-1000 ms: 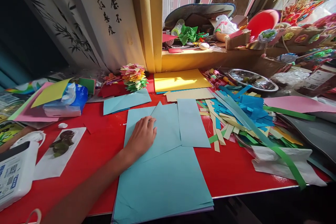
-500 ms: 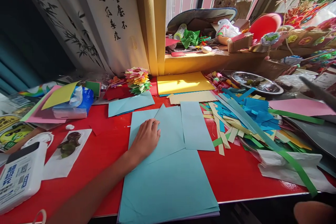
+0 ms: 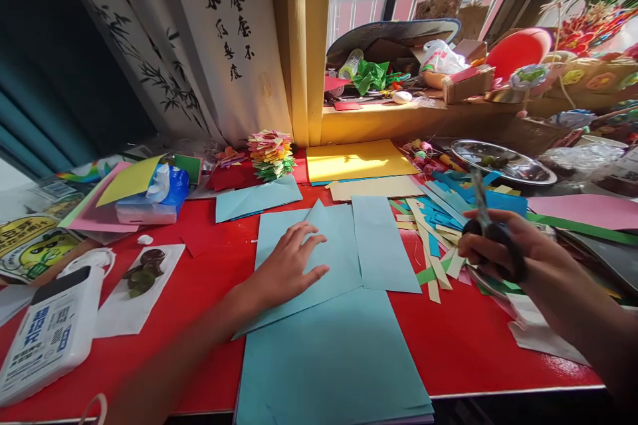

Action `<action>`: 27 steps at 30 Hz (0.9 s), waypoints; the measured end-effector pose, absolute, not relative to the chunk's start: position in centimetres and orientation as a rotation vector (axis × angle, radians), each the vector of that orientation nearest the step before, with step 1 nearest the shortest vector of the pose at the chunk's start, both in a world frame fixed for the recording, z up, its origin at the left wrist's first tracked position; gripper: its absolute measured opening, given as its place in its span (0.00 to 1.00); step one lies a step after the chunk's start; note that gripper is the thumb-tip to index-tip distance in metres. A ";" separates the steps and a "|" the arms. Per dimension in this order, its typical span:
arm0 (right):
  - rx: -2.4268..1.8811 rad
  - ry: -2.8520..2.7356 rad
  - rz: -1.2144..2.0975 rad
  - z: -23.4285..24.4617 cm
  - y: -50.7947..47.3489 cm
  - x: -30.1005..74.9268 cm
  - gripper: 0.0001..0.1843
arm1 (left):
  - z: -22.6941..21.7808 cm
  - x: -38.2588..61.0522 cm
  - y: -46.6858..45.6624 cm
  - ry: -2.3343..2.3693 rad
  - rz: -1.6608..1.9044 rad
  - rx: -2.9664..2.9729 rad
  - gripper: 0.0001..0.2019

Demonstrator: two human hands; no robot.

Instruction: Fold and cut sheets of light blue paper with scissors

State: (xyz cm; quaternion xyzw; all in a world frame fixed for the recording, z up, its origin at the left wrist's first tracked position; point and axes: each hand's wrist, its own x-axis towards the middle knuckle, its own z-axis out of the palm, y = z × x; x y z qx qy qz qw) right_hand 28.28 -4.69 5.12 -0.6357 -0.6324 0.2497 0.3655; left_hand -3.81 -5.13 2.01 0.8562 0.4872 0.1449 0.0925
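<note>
Right hand [image 3: 541, 262] around metal-bladed scissors [image 3: 493, 235]

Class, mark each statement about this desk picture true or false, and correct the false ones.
1. The right hand holds scissors. True.
2. The left hand holds a pencil. False: it is spread over light blue paper, holding nothing.
3. The tissue pack is left of that paper. True.
4. The loose paper strips lie left of the left hand. False: they lie to its right.

Left fingers [image 3: 298, 234] spread loosely; right fingers [image 3: 509, 220] curl closed.
</note>
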 end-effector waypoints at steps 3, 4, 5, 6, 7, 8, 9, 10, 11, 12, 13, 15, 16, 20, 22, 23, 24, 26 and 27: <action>-1.920 -1.822 0.621 3.8 -2.4 30.7 0.22 | 2.7 -4.4 -5.6 1.322 0.187 2.519 0.35; -2.031 -1.895 0.527 3.2 -1.7 31.3 0.23 | 2.7 -4.6 -5.7 1.300 0.124 2.522 0.39; -2.086 -1.979 0.437 2.7 -1.2 31.8 0.24 | 2.6 -4.9 -5.8 1.289 0.077 2.525 0.41; -2.123 -2.042 0.354 2.3 -0.8 32.1 0.23 | 2.6 -5.1 -5.8 1.286 0.042 2.522 0.42; -2.137 -2.092 0.274 2.0 -0.6 32.1 0.23 | 2.5 -5.3 -5.7 1.288 0.016 2.509 0.43; -2.131 -2.136 0.190 1.8 -0.5 31.9 0.22 | 2.5 -5.4 -5.7 1.293 -0.005 2.487 0.43; -2.126 -2.174 0.094 1.7 -0.6 31.5 0.20 | 2.5 -5.6 -5.7 1.299 -0.023 2.460 0.43; -2.115 -2.211 -0.020 1.7 -0.7 31.0 0.19 | 2.7 -5.6 -5.8 1.299 -0.039 2.433 0.43; -2.093 -2.245 -0.139 1.9 -0.9 30.4 0.18 | 2.8 -5.7 -5.9 1.288 -0.051 2.414 0.43; -2.061 -2.270 -0.253 2.2 -1.0 29.6 0.17 | 3.1 -5.7 -6.0 1.263 -0.057 2.407 0.43; -2.017 -2.279 -0.350 2.5 -1.1 28.8 0.17 | 3.3 -5.6 -6.1 1.232 -0.057 2.412 0.43; -1.898 -2.259 -0.405 3.2 -1.0 27.0 0.18 | 3.7 -5.6 -6.4 1.183 -0.049 2.438 0.43; -1.836 -2.247 -0.354 3.6 -0.8 26.1 0.20 | 3.8 -5.5 -6.5 1.179 -0.051 2.445 0.43; -1.581 -2.329 0.204 4.4 0.5 22.4 0.20 | 4.5 -5.6 -6.6 1.228 -0.102 2.384 0.39; -1.462 -2.332 0.509 4.1 1.2 20.8 0.19 | 4.9 -5.8 -6.5 1.234 -0.066 2.372 0.37; -1.408 -2.298 0.627 3.8 1.5 20.1 0.18 | 5.1 -5.9 -6.5 1.232 -0.033 2.380 0.37; -1.357 -2.236 0.720 3.3 1.7 19.5 0.18 | 5.3 -6.1 -6.4 1.229 0.005 2.392 0.36; -1.268 -2.085 0.865 2.4 1.8 18.7 0.18 | 5.6 -6.4 -6.3 1.253 0.085 2.409 0.35; -1.238 -2.015 0.930 1.9 1.8 18.5 0.18 | 5.7 -6.5 -6.3 1.300 0.130 2.414 0.33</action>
